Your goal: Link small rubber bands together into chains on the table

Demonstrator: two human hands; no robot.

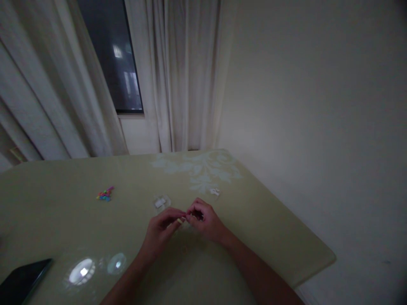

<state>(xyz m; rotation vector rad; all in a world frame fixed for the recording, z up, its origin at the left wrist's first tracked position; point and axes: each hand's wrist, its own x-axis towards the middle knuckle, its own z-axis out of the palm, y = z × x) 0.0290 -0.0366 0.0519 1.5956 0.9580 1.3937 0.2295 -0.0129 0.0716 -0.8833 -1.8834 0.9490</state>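
Note:
My left hand (163,227) and my right hand (205,219) meet at the fingertips above the middle of the table (133,178). Between the left thumb and fingers is a small pale piece (181,220), too small to name. The right fingers are curled in a pinch against the left fingertips, and what they hold is hidden. Just beyond the left hand lies a small clear packet (162,201) with whitish pieces. A little white piece (215,192) rests past the right hand.
A cluster of small colourful pieces (105,194) lies to the left. At the lower left is a dark flat device (23,281). Lamp reflections shine on the glossy tabletop. Curtains (187,76) hang behind the table, and a wall (311,106) runs along its right side.

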